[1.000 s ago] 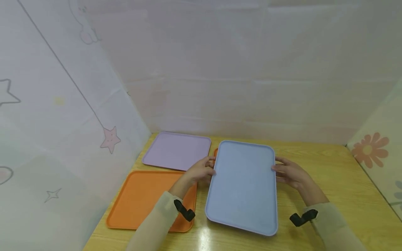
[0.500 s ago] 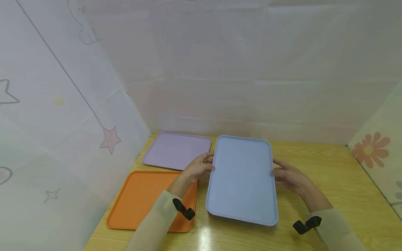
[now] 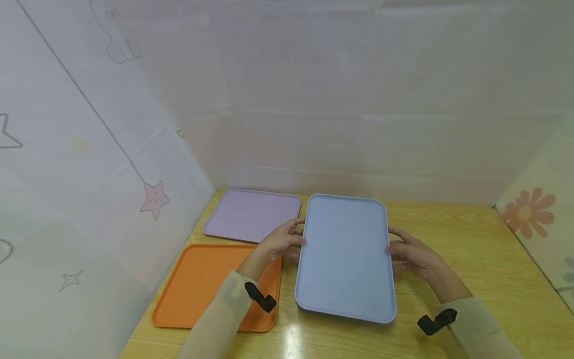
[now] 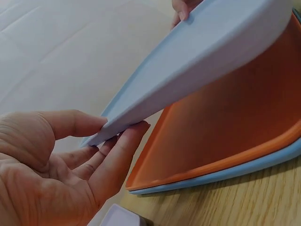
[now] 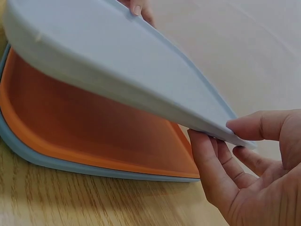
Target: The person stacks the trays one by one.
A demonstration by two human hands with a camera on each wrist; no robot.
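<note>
A light blue tray is held up between both hands, raised above a stack beneath it. My left hand pinches its left rim, thumb on top and fingers below. On the opposite rim, my right hand grips the same way. In the left wrist view, an orange tray lies under the raised tray, and a blue tray shows beneath the orange one. The right wrist view shows that orange tray too, with the blue edge under it.
A purple tray lies at the back left of the wooden table. In front of it lies another orange tray, partly covered by the left forearm. Pale sheets hang as walls at the back and sides.
The light blue tray has moved slightly away from the person, its near edge shifting up in the head view. Both hands keep their hold; little differs over the last half second.
</note>
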